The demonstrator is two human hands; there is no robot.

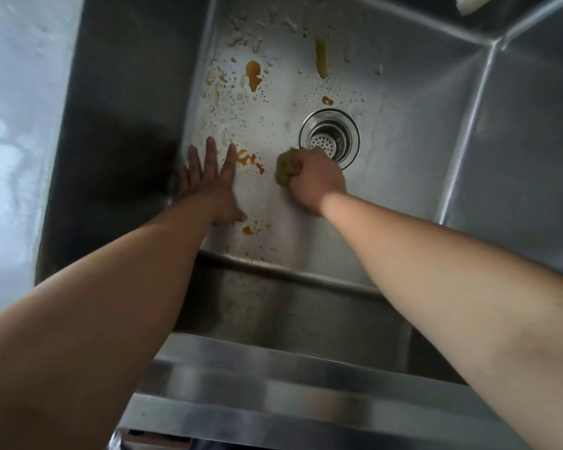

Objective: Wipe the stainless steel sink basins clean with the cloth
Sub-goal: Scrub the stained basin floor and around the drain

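Your right hand point(316, 180) squeezes the cloth point(286, 168) just beside the drain point(329, 135), and your left hand point(212, 186) lies spread flat, further from it.

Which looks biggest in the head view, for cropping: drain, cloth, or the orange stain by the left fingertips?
1. drain
2. cloth, part hidden by the right hand, so unsure
3. orange stain

Right hand point(316, 180) gripping cloth point(286, 167) in sink point(452, 131)
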